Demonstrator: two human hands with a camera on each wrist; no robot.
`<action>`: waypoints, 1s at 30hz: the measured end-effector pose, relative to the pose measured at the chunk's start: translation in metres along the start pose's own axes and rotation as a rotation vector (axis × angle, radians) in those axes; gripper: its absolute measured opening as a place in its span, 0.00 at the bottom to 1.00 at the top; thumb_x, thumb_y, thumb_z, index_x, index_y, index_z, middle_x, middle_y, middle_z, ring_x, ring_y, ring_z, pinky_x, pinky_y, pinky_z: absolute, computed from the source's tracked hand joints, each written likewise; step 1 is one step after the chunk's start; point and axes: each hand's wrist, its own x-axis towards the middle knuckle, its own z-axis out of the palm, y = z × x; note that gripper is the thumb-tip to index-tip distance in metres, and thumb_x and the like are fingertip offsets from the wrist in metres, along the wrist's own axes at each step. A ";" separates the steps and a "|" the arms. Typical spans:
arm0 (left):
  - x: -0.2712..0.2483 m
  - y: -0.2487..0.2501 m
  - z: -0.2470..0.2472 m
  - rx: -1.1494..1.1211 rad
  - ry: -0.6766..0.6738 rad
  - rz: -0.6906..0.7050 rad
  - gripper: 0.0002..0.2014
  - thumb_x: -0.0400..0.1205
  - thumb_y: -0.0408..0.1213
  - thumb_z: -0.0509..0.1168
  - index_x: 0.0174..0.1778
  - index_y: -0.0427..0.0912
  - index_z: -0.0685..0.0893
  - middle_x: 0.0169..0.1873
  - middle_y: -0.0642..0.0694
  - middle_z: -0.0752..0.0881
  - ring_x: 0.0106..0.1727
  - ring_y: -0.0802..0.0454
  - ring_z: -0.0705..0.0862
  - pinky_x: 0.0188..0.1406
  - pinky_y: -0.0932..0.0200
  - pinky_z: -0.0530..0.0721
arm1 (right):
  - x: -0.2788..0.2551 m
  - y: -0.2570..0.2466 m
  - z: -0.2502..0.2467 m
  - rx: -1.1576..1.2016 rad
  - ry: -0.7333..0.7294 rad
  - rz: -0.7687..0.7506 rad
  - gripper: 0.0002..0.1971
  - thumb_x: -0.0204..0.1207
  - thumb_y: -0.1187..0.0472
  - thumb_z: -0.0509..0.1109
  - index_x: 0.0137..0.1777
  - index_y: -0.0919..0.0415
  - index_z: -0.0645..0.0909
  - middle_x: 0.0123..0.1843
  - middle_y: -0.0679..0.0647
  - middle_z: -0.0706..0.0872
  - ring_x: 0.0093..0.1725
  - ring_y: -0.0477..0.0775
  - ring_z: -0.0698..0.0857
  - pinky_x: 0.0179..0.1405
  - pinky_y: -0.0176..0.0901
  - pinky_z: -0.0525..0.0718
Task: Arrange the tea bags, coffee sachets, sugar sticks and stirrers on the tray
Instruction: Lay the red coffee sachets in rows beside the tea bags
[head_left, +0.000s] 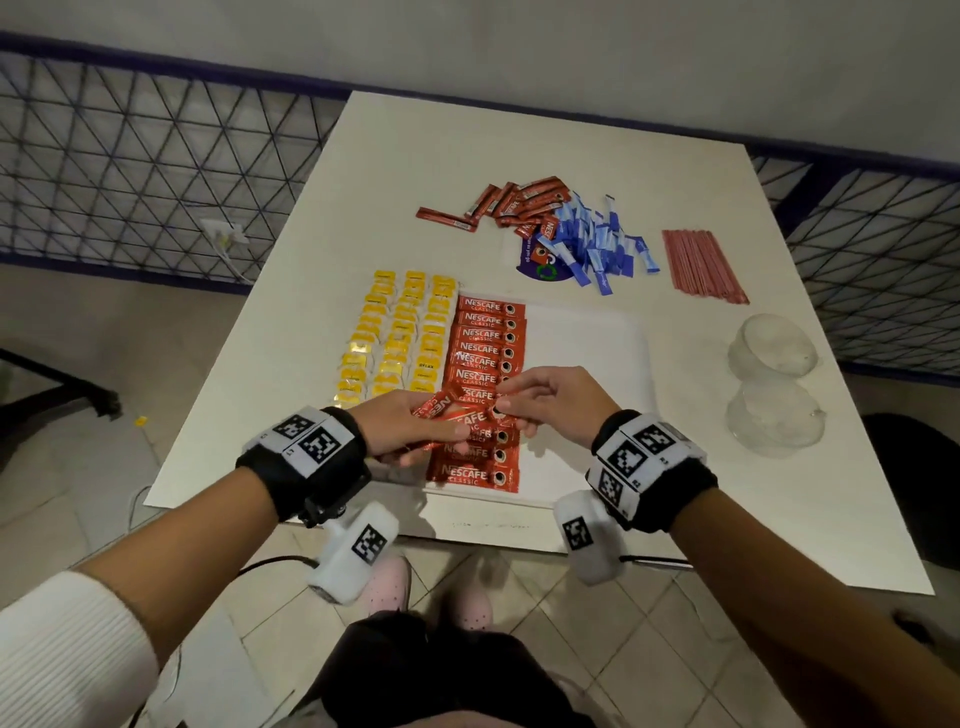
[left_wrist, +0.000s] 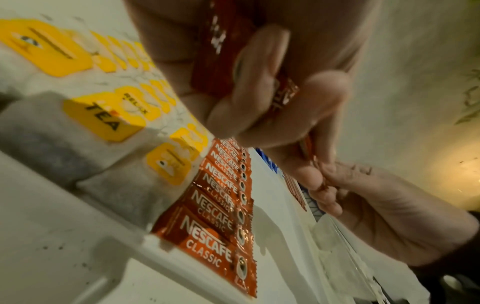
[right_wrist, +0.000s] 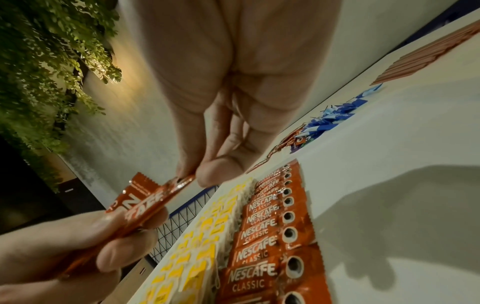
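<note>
A white tray (head_left: 587, 353) lies on the table. Yellow-tagged tea bags (head_left: 400, 332) fill its left part in rows. Beside them runs a column of red coffee sachets (head_left: 485, 358). My left hand (head_left: 415, 431) grips a small bunch of red coffee sachets (head_left: 441, 408) just above that column. My right hand (head_left: 524, 402) pinches the right end of one of those sachets (right_wrist: 148, 202) between thumb and fingers. Loose red coffee sachets (head_left: 511, 200), blue sugar sticks (head_left: 597, 244) and a bundle of reddish stirrers (head_left: 701, 265) lie on the table behind the tray.
Two clear plastic bowls (head_left: 774, 384) stand at the table's right side. A dark blue wrapper (head_left: 540, 262) lies under the sugar sticks. The tray's right half shows bare white. A wire-mesh railing (head_left: 130, 156) runs behind the table (head_left: 415, 156).
</note>
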 end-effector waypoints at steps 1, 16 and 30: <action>0.000 -0.003 -0.001 -0.016 0.041 -0.009 0.05 0.77 0.43 0.69 0.42 0.46 0.83 0.20 0.55 0.85 0.12 0.63 0.69 0.12 0.72 0.66 | 0.000 0.001 0.000 0.008 -0.013 0.006 0.11 0.72 0.69 0.73 0.54 0.68 0.83 0.29 0.53 0.83 0.21 0.38 0.80 0.29 0.26 0.81; 0.002 -0.028 0.005 -0.112 0.299 -0.040 0.07 0.75 0.47 0.70 0.35 0.49 0.83 0.12 0.57 0.76 0.15 0.59 0.68 0.13 0.69 0.64 | 0.002 0.018 0.007 0.177 -0.144 0.123 0.04 0.74 0.71 0.70 0.43 0.63 0.81 0.30 0.57 0.85 0.25 0.45 0.84 0.32 0.33 0.86; 0.014 -0.039 0.020 0.681 0.211 0.045 0.13 0.83 0.46 0.62 0.60 0.46 0.83 0.54 0.51 0.81 0.57 0.52 0.79 0.58 0.60 0.76 | -0.013 0.062 0.008 -0.137 -0.068 0.203 0.04 0.72 0.68 0.73 0.44 0.59 0.84 0.28 0.48 0.82 0.29 0.45 0.78 0.37 0.34 0.79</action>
